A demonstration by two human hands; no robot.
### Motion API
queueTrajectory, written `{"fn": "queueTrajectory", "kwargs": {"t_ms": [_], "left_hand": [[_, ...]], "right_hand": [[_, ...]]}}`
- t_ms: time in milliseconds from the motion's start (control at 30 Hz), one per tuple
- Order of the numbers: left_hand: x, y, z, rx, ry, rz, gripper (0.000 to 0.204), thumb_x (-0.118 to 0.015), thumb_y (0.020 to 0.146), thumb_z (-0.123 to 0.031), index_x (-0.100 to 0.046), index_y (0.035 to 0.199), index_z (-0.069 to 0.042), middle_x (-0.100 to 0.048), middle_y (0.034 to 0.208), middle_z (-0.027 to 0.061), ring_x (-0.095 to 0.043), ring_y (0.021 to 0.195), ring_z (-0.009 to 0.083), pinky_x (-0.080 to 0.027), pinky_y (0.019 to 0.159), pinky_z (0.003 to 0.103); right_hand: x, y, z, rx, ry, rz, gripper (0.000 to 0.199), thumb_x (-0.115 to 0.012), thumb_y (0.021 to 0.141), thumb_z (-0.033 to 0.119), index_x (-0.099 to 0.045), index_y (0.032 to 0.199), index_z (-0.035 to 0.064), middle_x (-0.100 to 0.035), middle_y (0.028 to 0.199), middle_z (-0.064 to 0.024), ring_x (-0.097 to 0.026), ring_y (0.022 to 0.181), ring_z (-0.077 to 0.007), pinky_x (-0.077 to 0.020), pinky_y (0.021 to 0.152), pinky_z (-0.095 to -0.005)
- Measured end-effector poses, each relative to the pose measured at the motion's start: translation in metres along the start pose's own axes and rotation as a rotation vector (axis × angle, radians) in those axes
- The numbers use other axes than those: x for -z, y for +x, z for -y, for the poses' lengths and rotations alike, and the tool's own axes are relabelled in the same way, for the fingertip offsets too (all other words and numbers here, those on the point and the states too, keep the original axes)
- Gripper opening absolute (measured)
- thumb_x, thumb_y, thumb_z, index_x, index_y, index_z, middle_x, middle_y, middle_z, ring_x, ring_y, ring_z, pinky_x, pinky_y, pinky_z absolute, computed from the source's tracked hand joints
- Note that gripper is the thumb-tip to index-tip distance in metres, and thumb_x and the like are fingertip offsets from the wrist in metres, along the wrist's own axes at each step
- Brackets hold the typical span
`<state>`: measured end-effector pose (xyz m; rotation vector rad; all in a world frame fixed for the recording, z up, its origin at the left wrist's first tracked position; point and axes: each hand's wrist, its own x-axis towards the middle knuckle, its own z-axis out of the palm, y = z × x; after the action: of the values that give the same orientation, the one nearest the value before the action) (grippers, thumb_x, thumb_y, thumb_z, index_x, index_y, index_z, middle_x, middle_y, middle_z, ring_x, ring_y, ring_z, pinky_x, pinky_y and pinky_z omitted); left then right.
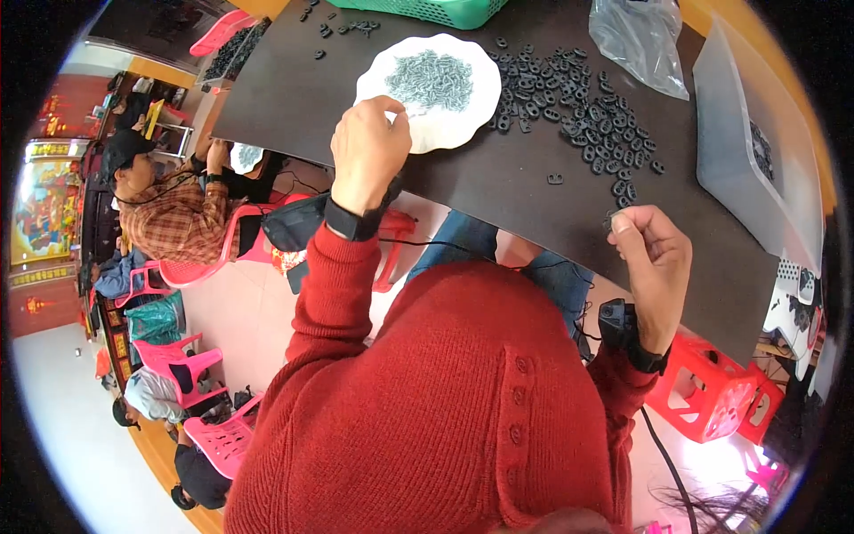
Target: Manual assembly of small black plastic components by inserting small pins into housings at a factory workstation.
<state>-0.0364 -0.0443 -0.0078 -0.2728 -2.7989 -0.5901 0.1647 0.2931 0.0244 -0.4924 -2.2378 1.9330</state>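
My left hand (372, 147) is over the near left rim of a white scalloped plate (425, 141), its fingers curled into a pinch; whatever they hold is hidden. On that plate lies a heap of small silvery metal pieces (431, 80), like screws or pins. Near the table's front edge, my right hand (656, 258) pinches a small dark piece (610, 221) between thumb and forefinger, too small to make out fully. Just beyond it spreads a pile of black two-holed plastic pieces (569, 98). One such piece (555, 179) lies apart from the pile.
A translucent plastic bin (738, 169) lies at the right with black pieces inside. A clear plastic bag (636, 44) and a green basket (445, 11) are at the back of the dark table (347, 89). Red stools (703, 383) stand below right. Another person (169, 200) sits at left.
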Motion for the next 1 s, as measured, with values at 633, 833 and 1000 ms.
{"fn": "queueTrajectory", "kwargs": {"t_ms": [633, 833, 1000], "left_hand": [[-0.022, 0.025, 0.033, 0.044, 0.124, -0.027, 0.008, -0.076, 0.083, -0.006, -0.078, 0.088, 0.0, -0.079, 0.095, 0.0256, -0.08, 0.089, 0.0436, -0.065, 0.076, 0.051], [-0.01, 0.027, 0.038, 0.022, 0.152, 0.031, 0.008, -0.076, 0.084, -0.006, -0.075, 0.088, 0.0, -0.077, 0.093, 0.0246, -0.079, 0.088, 0.0444, -0.065, 0.077, 0.05], [-0.016, 0.022, 0.037, -0.016, 0.024, -0.057, 0.021, -0.072, 0.094, -0.008, -0.066, 0.107, 0.007, -0.072, 0.103, 0.0299, -0.076, 0.085, 0.047, -0.063, 0.076, 0.054]], "right_hand": [[-0.034, -0.008, 0.014, 0.088, -0.017, 0.101, 0.015, -0.072, 0.109, 0.016, -0.073, 0.102, 0.0028, -0.07, 0.085, 0.0021, -0.058, 0.077, -0.0045, -0.044, 0.072, -0.0214], [-0.043, -0.012, 0.024, 0.062, -0.012, 0.117, 0.015, -0.073, 0.109, 0.015, -0.073, 0.101, 0.0029, -0.07, 0.086, 0.0021, -0.059, 0.077, -0.0044, -0.0448, 0.072, -0.0221], [-0.043, -0.013, 0.03, 0.051, 0.002, 0.114, 0.014, -0.073, 0.109, 0.014, -0.073, 0.101, 0.0024, -0.07, 0.086, 0.002, -0.06, 0.078, -0.0045, -0.045, 0.072, -0.0217]]}}
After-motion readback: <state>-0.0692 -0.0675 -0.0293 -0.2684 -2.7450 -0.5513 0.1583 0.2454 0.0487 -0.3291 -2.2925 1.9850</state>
